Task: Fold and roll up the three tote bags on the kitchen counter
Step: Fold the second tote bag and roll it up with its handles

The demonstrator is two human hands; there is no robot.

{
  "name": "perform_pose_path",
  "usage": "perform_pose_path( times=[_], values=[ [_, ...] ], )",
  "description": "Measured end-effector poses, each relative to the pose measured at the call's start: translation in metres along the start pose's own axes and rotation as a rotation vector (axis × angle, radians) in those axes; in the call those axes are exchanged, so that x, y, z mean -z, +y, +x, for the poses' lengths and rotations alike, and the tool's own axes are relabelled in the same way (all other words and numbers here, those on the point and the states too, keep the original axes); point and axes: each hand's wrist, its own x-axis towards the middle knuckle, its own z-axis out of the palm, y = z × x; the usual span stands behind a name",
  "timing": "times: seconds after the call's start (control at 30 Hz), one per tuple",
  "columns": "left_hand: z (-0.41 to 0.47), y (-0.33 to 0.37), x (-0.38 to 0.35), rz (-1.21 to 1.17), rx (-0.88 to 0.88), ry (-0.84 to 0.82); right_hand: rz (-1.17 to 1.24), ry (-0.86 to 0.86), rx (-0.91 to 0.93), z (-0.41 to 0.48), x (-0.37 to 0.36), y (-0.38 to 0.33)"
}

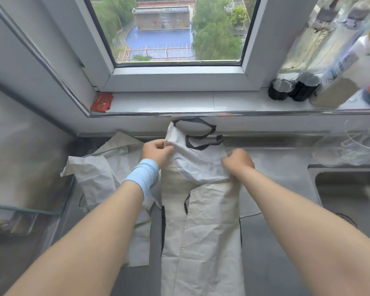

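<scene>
White crumpled totes are waiting at the left. We are working the long folded tote bag lying mid-counter, left hand and right hand pinching its far end, arms reaching forward. Next, we judge, comes rolling it tightly toward us.

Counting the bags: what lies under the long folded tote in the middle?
Under the folded tote, crumpled white fabric pokes out left; grey counter shows right. Directly beneath is covered.
</scene>
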Motion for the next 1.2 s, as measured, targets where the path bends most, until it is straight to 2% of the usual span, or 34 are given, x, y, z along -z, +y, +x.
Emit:
perform_pose_path(
  times=[0.07,0.13,0.23,0.3,0.33,0.37,0.47,0.53,0.57,0.63,0.7,0.9,1.03,1.2],
  values=[
    [0.010,0.002,0.001,0.057,0.025,0.092,0.112,0.165,0.040,0.001,0.010,-0.006],
    [0.009,0.008,-0.003,0.043,0.068,0.114,0.207,0.258,0.097,0.002,0.021,-0.012],
    [-0.003,0.008,-0.016,0.234,0.018,0.256,0.286,0.225,0.229,0.001,0.029,-0.015],
    [-0.016,0.010,-0.026,0.302,-0.110,0.369,0.300,0.163,0.279,0.000,0.028,-0.012],
    [-0.023,0.010,-0.032,0.322,-0.196,0.338,0.332,0.123,0.285,-0.001,0.027,-0.009],
    [-0.028,0.008,-0.040,0.345,-0.278,0.237,0.368,0.092,0.283,-0.001,0.026,-0.005],
    [-0.042,0.001,-0.074,0.503,-0.361,-0.189,0.361,0.129,0.256,-0.006,0.024,0.014],
    [-0.044,-0.007,-0.096,0.621,-0.349,-0.374,0.302,0.144,0.100,-0.009,0.020,0.036],
    [-0.043,-0.010,-0.106,0.667,-0.352,-0.409,0.268,0.100,0.006,-0.011,0.016,0.049],
    [-0.041,-0.011,-0.119,0.729,-0.358,-0.424,0.237,-0.072,-0.083,-0.018,0.002,0.068],
    [-0.038,-0.007,-0.131,0.758,-0.373,-0.451,0.260,-0.164,-0.053,-0.025,-0.007,0.078],
    [-0.026,0.008,-0.157,0.948,-0.297,-0.478,0.391,-0.238,0.097,-0.033,-0.010,0.072],
    [-0.022,0.022,-0.151,1.047,-0.320,-0.482,0.536,-0.255,0.061,-0.033,-0.008,0.069],
    [-0.023,0.038,-0.125,0.925,-0.264,-0.439,0.564,-0.250,-0.004,-0.038,0.000,0.050]
  ],
)
